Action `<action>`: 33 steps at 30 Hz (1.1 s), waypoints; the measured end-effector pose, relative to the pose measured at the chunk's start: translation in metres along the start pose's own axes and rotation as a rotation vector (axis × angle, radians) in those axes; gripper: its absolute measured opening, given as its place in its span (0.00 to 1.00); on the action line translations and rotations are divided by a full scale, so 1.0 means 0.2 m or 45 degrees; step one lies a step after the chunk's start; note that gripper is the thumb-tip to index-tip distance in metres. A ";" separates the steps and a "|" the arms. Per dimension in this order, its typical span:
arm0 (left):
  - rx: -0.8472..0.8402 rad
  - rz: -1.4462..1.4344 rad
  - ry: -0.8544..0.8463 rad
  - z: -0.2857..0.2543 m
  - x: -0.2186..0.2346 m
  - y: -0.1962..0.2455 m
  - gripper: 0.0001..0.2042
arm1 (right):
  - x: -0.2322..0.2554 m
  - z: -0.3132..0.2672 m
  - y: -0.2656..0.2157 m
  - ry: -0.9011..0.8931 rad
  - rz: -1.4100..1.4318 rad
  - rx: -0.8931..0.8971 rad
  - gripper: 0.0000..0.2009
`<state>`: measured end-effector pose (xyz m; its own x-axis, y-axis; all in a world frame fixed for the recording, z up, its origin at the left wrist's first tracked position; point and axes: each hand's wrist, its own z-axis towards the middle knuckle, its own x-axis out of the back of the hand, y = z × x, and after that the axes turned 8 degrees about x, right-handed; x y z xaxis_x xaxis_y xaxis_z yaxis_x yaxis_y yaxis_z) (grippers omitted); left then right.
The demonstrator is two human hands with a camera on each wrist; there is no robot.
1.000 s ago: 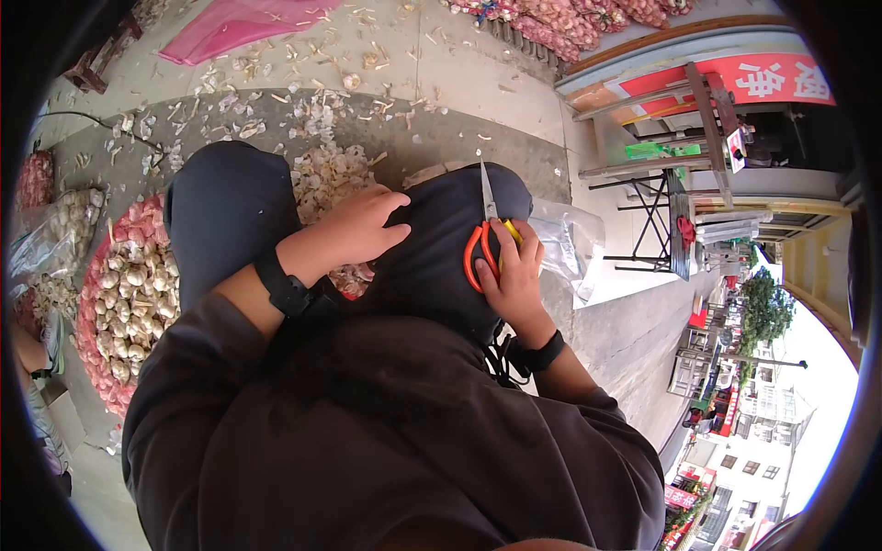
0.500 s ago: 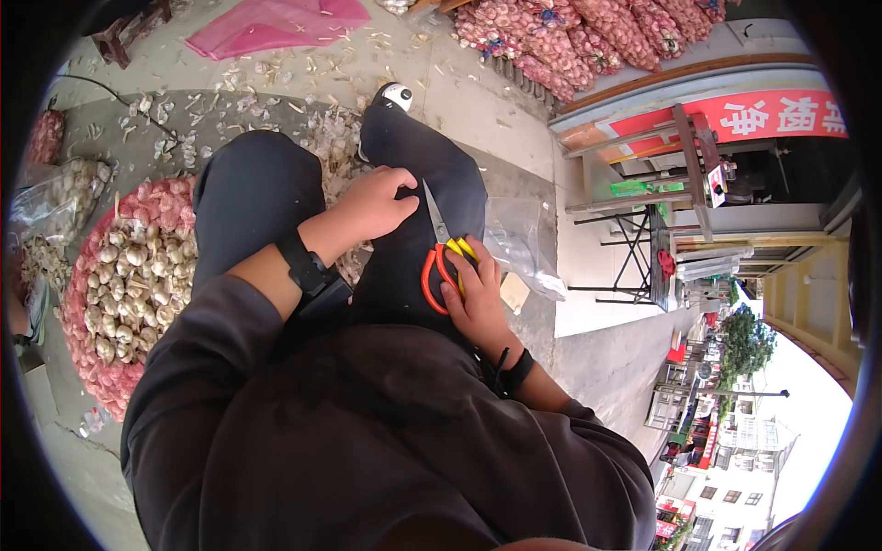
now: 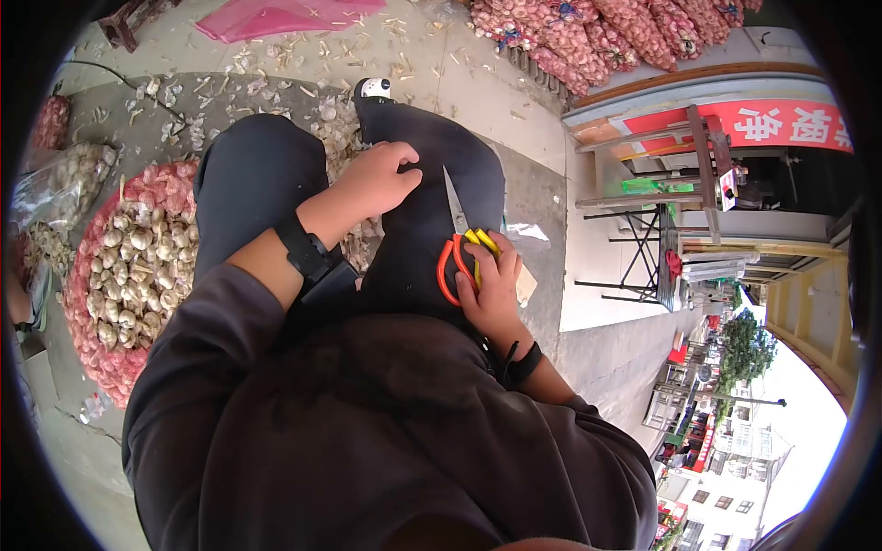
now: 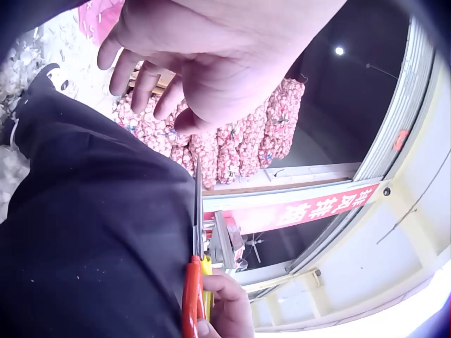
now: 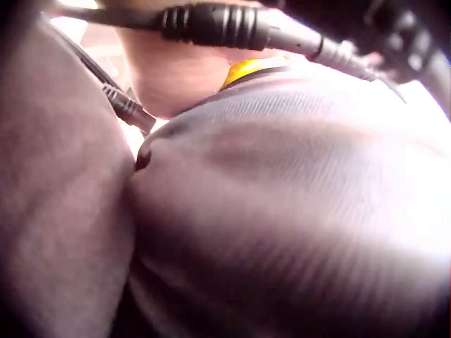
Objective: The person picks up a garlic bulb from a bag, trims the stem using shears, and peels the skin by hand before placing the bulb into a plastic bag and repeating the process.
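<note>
My right hand (image 3: 496, 294) grips a pair of scissors (image 3: 445, 271) by its red and yellow handles, over my right thigh. The blades point forward, and the left wrist view shows them edge-on. My left hand (image 3: 375, 179) hovers by the inner side of that leg, holding nothing. Its fingers are loosely bent and spread in the left wrist view, with the palm (image 4: 225, 77) in sight. The right wrist view is mostly blurred cloth (image 5: 268, 176) and cable (image 5: 211, 22), with a bit of yellow handle (image 5: 246, 69).
An open pink mesh sack (image 3: 87, 354) of garlic bulbs (image 3: 129, 275) stands beside my left leg. Garlic skins (image 3: 338, 129) litter the floor between and ahead of my legs. Full garlic sacks (image 3: 597, 41) are stacked ahead on the right, near a folding-leg table (image 3: 666, 257).
The head view has shifted. My right leg now reaches forward with its shoe showing. Right hand and scissors have come closer to the left hand, whose fingers are more bent than before.
</note>
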<state>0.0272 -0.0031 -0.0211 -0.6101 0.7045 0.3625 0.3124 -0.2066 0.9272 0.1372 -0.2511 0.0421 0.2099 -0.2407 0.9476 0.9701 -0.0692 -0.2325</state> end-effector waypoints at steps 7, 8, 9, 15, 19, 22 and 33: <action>0.087 -0.188 -0.042 0.02 0.05 -0.05 0.16 | 0.14 -0.12 0.06 0.271 -0.138 -0.038 0.20; 0.121 -0.152 -0.115 0.03 0.09 -0.03 0.15 | 0.13 -0.15 0.09 0.315 -0.090 -0.068 0.20; 0.159 -0.118 -0.189 0.04 0.16 0.03 0.15 | 0.11 -0.17 0.11 0.399 0.020 -0.070 0.19; 0.003 0.255 -0.203 0.40 0.56 0.33 0.15 | 0.03 -0.19 0.27 0.453 0.435 -0.174 0.19; 0.026 0.423 -0.172 0.96 0.68 0.10 0.16 | 0.04 -0.13 0.39 0.400 0.368 -0.042 0.24; -0.064 0.857 -0.110 1.55 0.66 -0.36 0.17 | 0.06 -0.05 0.37 0.299 0.295 -0.016 0.28; 0.434 0.984 -0.347 1.85 -0.40 -1.26 0.33 | -0.09 -0.24 0.56 0.373 0.447 -0.424 0.25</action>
<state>0.2676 0.2434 -0.3183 0.0420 0.5982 0.8003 0.7916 -0.5086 0.3386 0.2369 -0.3001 -0.0119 0.4242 -0.5598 0.7118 0.7475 -0.2273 -0.6242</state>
